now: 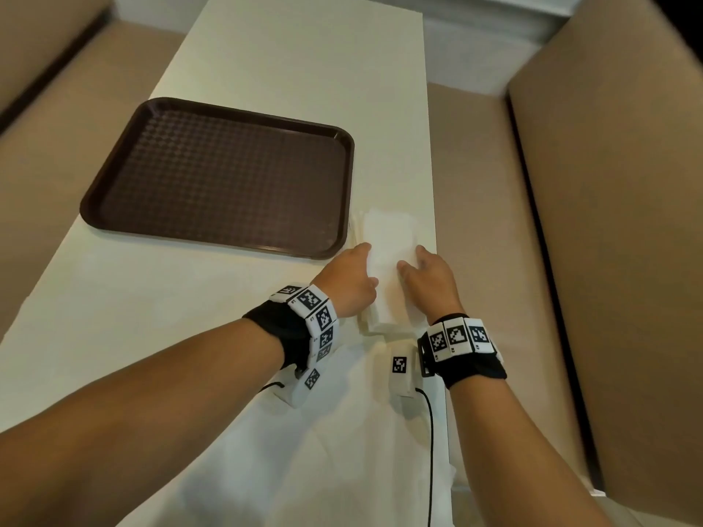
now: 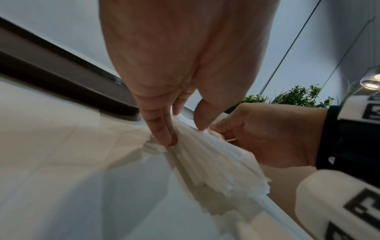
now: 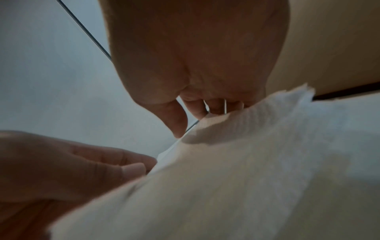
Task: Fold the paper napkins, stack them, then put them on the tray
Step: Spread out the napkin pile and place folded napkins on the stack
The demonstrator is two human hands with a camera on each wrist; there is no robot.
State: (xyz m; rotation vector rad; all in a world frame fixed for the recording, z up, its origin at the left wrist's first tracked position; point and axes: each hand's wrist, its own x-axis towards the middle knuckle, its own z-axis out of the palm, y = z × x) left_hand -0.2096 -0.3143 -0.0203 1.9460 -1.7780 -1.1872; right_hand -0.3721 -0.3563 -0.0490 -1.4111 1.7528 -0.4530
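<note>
A stack of folded white paper napkins (image 1: 388, 256) lies on the white table, just right of the dark brown tray (image 1: 217, 176), which holds nothing. My left hand (image 1: 353, 275) holds the stack's left side, fingers (image 2: 164, 131) against its edge and thumb on top. From the other side my right hand (image 1: 424, 271) grips the right edge, thumb (image 3: 174, 120) above and fingers curled behind the paper. Up close the napkin stack (image 2: 216, 162) shows several fanned layers, with the right hand (image 2: 267, 134) beyond it. The top napkin (image 3: 257, 162) fills the right wrist view, with the left hand (image 3: 72, 167) behind it.
The table's right edge (image 1: 437, 260) runs close beside the stack. Beige cushions (image 1: 608, 222) flank the table on both sides. White paper sheets (image 1: 304, 450) lie spread under my forearms near the front. A green plant (image 2: 298, 97) stands in the background.
</note>
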